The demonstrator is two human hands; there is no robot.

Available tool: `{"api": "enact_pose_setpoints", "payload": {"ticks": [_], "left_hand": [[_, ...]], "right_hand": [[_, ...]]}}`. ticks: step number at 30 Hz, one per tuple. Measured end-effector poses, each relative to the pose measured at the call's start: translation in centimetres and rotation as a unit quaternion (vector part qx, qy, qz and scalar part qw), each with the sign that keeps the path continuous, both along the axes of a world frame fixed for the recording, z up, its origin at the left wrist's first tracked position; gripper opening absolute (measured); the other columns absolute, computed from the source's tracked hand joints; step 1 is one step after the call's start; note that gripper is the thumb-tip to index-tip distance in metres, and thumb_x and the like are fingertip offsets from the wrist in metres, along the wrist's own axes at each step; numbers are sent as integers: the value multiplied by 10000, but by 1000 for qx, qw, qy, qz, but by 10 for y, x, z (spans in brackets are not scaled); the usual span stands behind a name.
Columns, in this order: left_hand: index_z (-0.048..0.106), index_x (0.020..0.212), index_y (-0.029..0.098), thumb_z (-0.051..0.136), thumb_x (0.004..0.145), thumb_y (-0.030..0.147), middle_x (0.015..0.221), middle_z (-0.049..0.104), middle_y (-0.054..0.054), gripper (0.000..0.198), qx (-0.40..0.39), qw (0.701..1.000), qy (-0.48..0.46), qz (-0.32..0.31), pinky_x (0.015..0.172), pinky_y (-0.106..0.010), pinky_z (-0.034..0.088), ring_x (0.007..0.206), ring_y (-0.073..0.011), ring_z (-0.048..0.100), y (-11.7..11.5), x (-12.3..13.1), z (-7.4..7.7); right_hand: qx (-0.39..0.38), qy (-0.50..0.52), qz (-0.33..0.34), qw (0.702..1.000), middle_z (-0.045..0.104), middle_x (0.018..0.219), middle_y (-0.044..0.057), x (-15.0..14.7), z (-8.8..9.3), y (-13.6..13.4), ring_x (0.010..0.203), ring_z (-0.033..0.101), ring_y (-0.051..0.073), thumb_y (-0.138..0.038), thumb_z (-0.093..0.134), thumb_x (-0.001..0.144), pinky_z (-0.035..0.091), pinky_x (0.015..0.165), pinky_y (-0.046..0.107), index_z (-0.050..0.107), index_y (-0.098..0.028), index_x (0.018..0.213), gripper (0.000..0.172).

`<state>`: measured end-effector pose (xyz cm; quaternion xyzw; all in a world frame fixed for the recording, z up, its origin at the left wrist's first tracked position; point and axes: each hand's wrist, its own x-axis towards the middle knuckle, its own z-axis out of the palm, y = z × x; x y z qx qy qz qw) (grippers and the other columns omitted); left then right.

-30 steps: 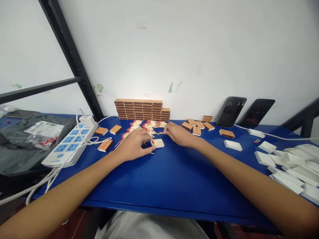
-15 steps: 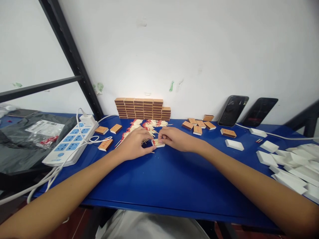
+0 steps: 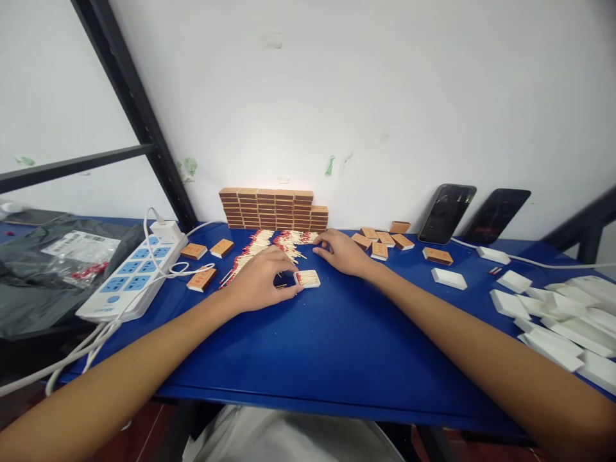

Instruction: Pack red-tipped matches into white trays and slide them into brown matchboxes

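A small white matchbox tray point(image 3: 312, 280) lies on the blue table with red-tipped matches inside. My left hand point(image 3: 264, 277) grips its left end between thumb and curved fingers. Past the tray, my right hand point(image 3: 341, 253) is at the right end of the loose matches point(image 3: 287, 242), its thumb and forefinger slightly apart and no match visible between them. Another heap of loose matches point(image 3: 250, 252) spreads behind my left hand, which partly hides it.
Stacked brown matchboxes point(image 3: 267, 208) stand against the wall. Several closed matchboxes point(image 3: 385, 239) lie to the right, with white empty trays point(image 3: 553, 308) piled further over. Two phones point(image 3: 446, 213) lean on the wall. A white power strip point(image 3: 132, 276) with cables sits at left.
My right hand has left the matchbox tray and moved up and to the right, to the loose matches. The tray's contents now show. My left hand stays at the tray.
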<state>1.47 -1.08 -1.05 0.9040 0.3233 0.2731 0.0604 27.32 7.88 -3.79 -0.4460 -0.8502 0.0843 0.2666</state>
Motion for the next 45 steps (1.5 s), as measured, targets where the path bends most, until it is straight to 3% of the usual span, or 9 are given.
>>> {"api": "enact_pose_setpoints", "payload": {"ticks": [5, 10, 21, 31, 45], "left_hand": [[785, 1018, 213, 781, 910, 401, 988, 758, -68, 216, 0, 1000, 1, 0, 898, -418, 537, 971, -251, 662, 1, 0, -1], [784, 1006, 224, 780, 909, 400, 970, 756, -64, 201, -5, 1000, 4, 3, 901, -424, 535, 965, -252, 668, 1, 0, 0], [783, 1018, 232, 772, 918, 409, 975, 755, -68, 203, -5, 1000, 4, 4, 902, -421, 532, 971, -260, 668, 0, -1, 1], [788, 1015, 210, 771, 917, 427, 989, 768, -84, 239, 12, 999, 14, 50, 911, -437, 541, 1020, -283, 671, 4, -4, -1], [793, 1007, 213, 774, 917, 424, 963, 759, -86, 230, 14, 999, 22, 46, 902, -443, 539, 987, -282, 666, 4, -2, -1]], "right_hand": [[12, 2, -19, 1000, 643, 995, 82, 0, -2, 0, 856, 601, 211, -257, 663, 967, 458, 797, 333, 675, -161, 1121, 182], [-8, -4, -6, 1000, 633, 954, 69, -2, 1, -1, 831, 579, 190, -227, 633, 972, 428, 762, 309, 677, -170, 960, 73], [-37, 15, 4, 999, 641, 867, 52, 10, 14, -6, 742, 550, 166, -270, 651, 947, 399, 695, 285, 694, -169, 870, 134], [-121, 29, 85, 989, 649, 780, 27, 11, 42, -26, 714, 525, 162, -421, 665, 931, 394, 660, 282, 759, -185, 898, 255], [-163, 2, 159, 974, 623, 714, -7, -8, 43, -49, 642, 514, 135, -287, 709, 887, 392, 613, 263, 745, -190, 863, 106]]}}
